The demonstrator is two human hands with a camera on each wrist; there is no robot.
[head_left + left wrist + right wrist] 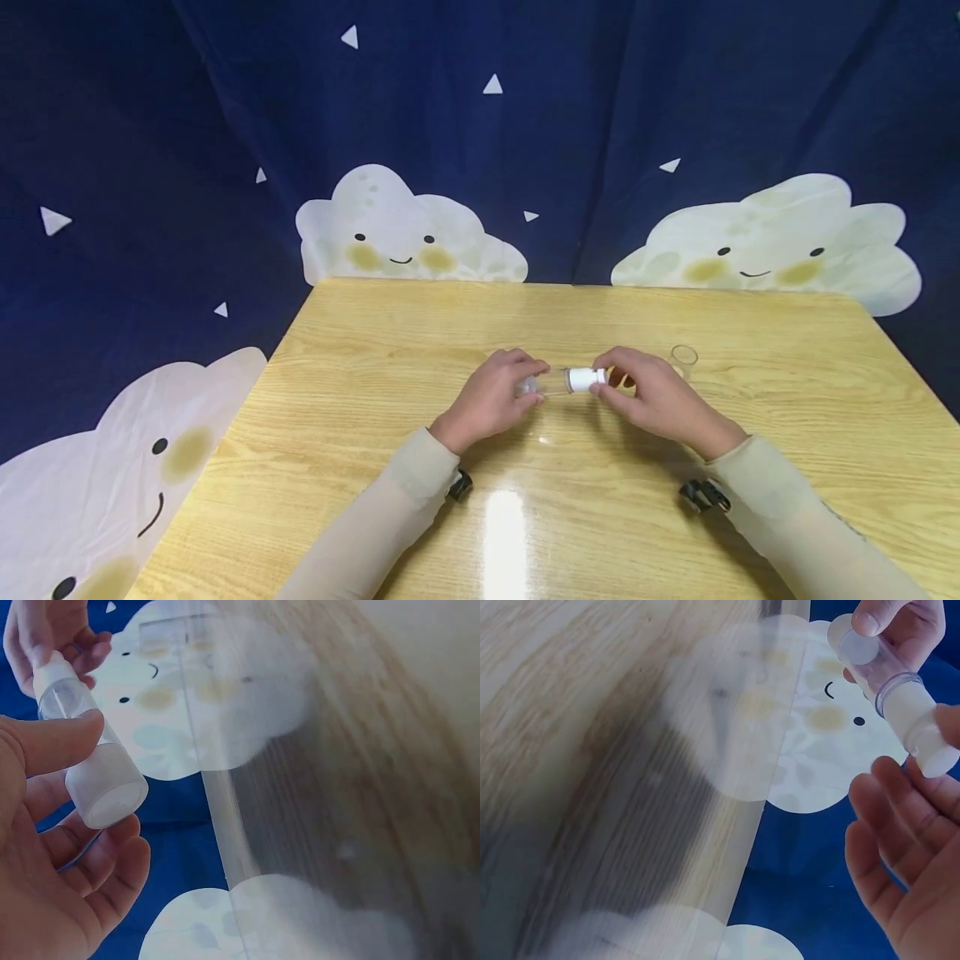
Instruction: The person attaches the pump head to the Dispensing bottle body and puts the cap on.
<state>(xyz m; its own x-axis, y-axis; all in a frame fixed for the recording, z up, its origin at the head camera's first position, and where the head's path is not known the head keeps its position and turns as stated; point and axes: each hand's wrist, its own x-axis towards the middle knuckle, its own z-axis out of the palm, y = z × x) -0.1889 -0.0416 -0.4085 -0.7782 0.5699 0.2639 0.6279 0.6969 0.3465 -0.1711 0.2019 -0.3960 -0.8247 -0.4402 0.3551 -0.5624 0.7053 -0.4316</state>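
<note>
A small bottle with a clear body and a white pump-like top lies level between both hands, just above the table. My left hand grips its clear end between thumb and fingers; a white base shows there in the left wrist view. At the other end, my right hand pinches the white top with thumb and fingertips. The right hand's other fingers curve loosely below the top in the right wrist view. Part of the clear body is covered by the left fingers.
A clear round cap-like piece sits on the wooden table, right of and beyond the right hand. Behind the table hangs a dark blue curtain with cloud prints. Light glares off the tabletop near the front.
</note>
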